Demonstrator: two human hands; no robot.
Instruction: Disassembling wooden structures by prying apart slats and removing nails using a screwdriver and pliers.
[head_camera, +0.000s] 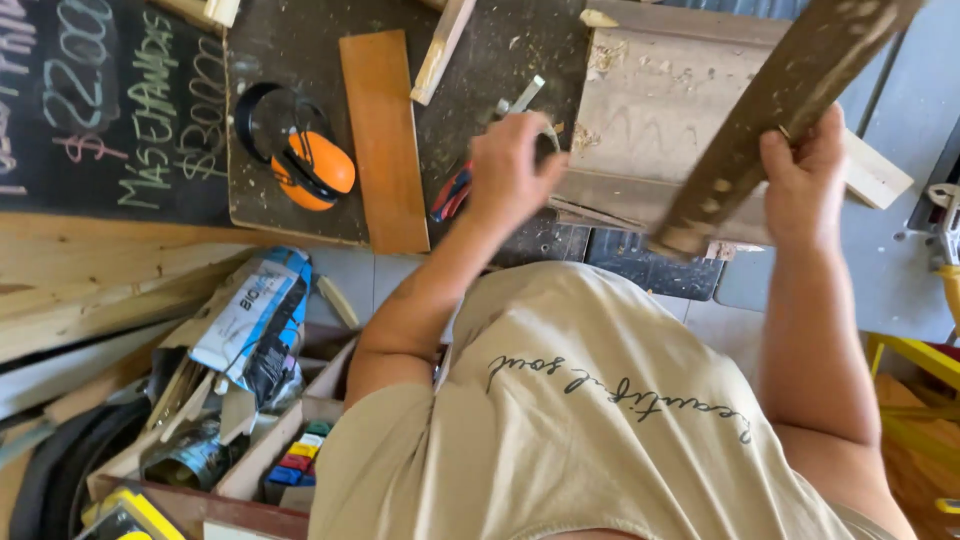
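My right hand grips a long, dark, weathered wooden strip that slants from the top right down to the bench edge. My left hand is closed around a small metal tool whose tip pokes out above the fist, next to red and blue handled pliers on the bench. Both hands hover over a pale moulded wooden board lying on the dark dusty workbench.
Orange and black ear defenders and a reddish wooden plank lie on the bench at left. A chalkboard leans at far left. Below is a wooden crate of clutter, with a yellow frame at right.
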